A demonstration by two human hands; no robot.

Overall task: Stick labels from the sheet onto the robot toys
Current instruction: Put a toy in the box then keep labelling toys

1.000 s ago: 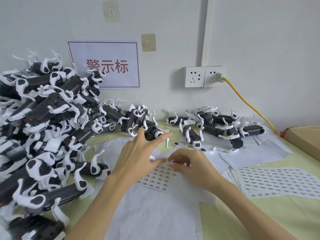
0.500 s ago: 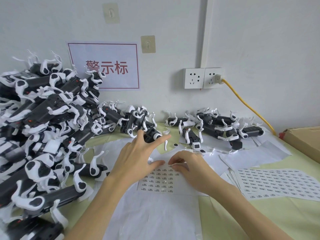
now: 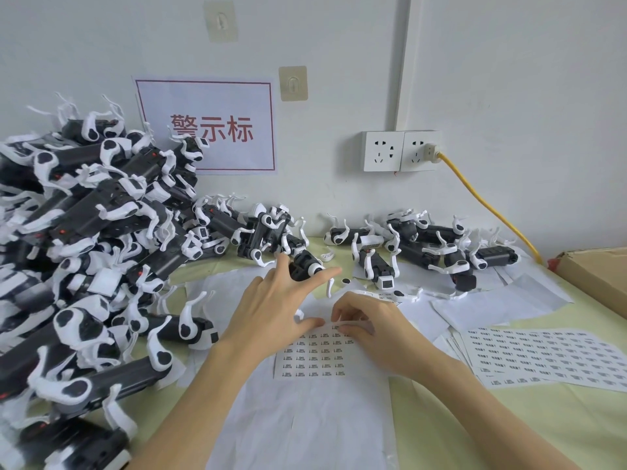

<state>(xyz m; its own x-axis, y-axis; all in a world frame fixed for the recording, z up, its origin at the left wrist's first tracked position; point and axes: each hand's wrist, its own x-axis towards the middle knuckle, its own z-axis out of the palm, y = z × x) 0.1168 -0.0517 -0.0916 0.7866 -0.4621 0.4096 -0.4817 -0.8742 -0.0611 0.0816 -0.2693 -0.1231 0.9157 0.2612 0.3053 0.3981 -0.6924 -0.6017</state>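
From the head view, the step in hand looks like peeling a label off the small label sheet (image 3: 314, 356), which lies on white backing paper (image 3: 305, 418) near the middle of the tabletop (image 3: 559, 418). The right hand (image 3: 369, 329) has its fingers (image 3: 342, 312) curled at the sheet's far edge, seemingly pinching a lifted strip or label there, though the exact hold is too small to tell. The left hand (image 3: 274, 310) lies with straight, spread fingers, its thumb pressing the sheet's far left corner to steady it. Next, I judge, the label must come free cleanly and go onto a toy, probably the robot toy (image 3: 307, 266) just beyond the left fingertips. The sheet is white with rows of small dark printed labels. A big heap of toys (image 3: 84, 249) fills the left side; a fuller label sheet (image 3: 549, 357) lies to the right.
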